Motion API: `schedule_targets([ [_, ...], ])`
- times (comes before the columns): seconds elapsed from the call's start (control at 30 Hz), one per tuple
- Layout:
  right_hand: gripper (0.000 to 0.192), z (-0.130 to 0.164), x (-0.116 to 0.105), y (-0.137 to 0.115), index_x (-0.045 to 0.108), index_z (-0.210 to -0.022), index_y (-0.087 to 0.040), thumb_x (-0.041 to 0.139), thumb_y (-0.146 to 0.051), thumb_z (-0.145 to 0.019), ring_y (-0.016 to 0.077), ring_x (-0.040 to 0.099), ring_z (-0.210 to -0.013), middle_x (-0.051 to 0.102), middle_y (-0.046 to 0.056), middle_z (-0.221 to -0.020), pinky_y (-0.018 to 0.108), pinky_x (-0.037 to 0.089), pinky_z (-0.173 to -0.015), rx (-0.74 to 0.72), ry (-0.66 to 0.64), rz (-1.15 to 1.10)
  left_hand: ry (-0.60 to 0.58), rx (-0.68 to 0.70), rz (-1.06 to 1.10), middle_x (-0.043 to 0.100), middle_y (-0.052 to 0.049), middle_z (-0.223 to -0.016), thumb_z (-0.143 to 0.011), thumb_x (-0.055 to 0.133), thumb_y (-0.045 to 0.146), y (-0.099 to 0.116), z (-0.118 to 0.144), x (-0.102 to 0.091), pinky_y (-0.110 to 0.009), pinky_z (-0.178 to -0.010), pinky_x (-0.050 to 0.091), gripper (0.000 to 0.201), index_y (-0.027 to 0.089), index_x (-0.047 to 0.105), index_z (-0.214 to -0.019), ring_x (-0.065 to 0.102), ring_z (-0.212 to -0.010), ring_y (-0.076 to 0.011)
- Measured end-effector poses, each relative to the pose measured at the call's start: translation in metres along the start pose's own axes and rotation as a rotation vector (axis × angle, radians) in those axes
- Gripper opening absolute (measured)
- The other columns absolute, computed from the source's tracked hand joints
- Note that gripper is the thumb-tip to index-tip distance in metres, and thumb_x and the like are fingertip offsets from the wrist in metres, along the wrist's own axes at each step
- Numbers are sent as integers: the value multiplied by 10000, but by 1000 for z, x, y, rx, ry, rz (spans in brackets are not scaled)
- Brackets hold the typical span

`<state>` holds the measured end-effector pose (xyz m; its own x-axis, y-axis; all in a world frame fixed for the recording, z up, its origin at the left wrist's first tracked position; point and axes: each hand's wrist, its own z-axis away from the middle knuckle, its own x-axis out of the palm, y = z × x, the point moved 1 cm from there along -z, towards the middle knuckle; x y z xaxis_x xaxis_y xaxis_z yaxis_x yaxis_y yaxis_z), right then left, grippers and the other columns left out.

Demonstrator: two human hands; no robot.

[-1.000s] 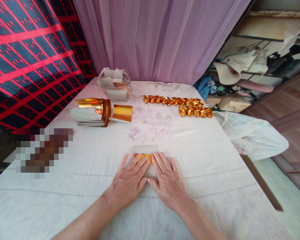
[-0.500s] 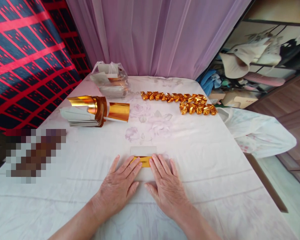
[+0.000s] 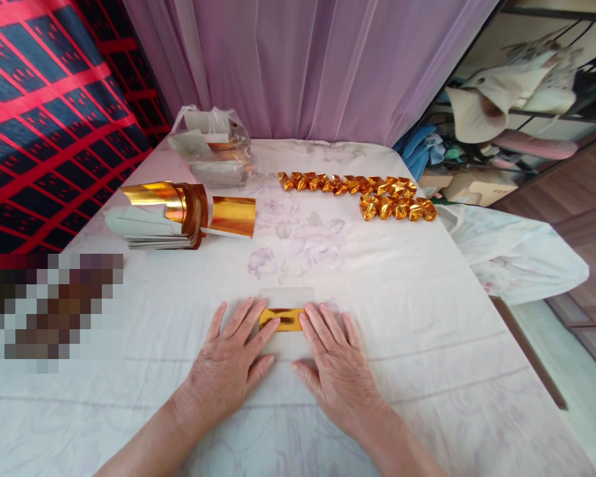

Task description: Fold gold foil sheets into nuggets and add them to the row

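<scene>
A small sheet of gold foil paper (image 3: pixel 287 320) lies folded on the table in front of me, its gold side up in a narrow band and a pale strip showing beyond it. My left hand (image 3: pixel 227 354) rests flat with fingers spread, the index fingertip on the gold band. My right hand (image 3: pixel 335 351) lies flat too, its fingertips touching the band's right end. Both thumbs rest on the cloth on the near side of the paper. Neither hand grips anything.
A stack of gold foil paper (image 3: pixel 163 222) sits at the left, with a loose gold sheet (image 3: pixel 233 215) beside it. Behind stands a clear plastic bag (image 3: pixel 211 149) of paper. Folded gold pieces (image 3: pixel 347 184) line up at the back right. A white bag (image 3: pixel 521 252) hangs by the right edge.
My left hand has slid a little to the left, its fingers spreading and uncovering more of the gold band. My right hand has shifted slightly right. The view has tilted a little.
</scene>
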<state>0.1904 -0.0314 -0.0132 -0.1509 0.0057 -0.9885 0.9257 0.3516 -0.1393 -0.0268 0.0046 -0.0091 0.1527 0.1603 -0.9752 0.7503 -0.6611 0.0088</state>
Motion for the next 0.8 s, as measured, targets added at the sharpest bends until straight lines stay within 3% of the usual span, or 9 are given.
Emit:
schedule_targets([
  [0.17, 484, -4, 0, 3, 536, -1383, -168, 463, -399, -964, 301, 322, -1415, 462, 85, -1500, 532, 228, -1149, 38, 119, -46, 65, -28, 59, 544, -56, -1444, -993, 404, 434, 1, -2, -3, -529, -1197, 106, 408, 253, 595, -1304, 461, -1348, -271],
  [0.33, 377, -10, 0, 4, 652, -1231, -187, 488, -388, -957, 279, 427, -1333, 563, 86, -1404, 465, 288, -1114, 100, 239, -71, 141, -41, 140, 686, 12, -1257, -982, 482, 374, -6, -5, -1, -518, -1181, 167, 268, 305, 686, -1142, 582, -1208, -245],
  [0.63, 277, -20, -12, -3, 694, -1128, -202, 575, -324, -910, 290, 490, -1235, 601, 99, -1330, 433, 391, -965, 128, 215, -42, 154, -108, 240, 722, 19, -1165, -969, 519, 359, -8, -13, -3, -509, -1120, 275, 217, 315, 725, -1024, 630, -1087, -225],
  [0.8, 239, -23, -13, -17, 689, -1127, -233, 577, -244, -916, 218, 573, -1039, 648, 66, -1143, 361, 447, -868, 58, 237, -118, 158, -102, 232, 721, 4, -1164, -980, 504, 353, -7, -13, -4, -493, -1129, 260, 233, 304, 724, -1037, 637, -1081, -216],
])
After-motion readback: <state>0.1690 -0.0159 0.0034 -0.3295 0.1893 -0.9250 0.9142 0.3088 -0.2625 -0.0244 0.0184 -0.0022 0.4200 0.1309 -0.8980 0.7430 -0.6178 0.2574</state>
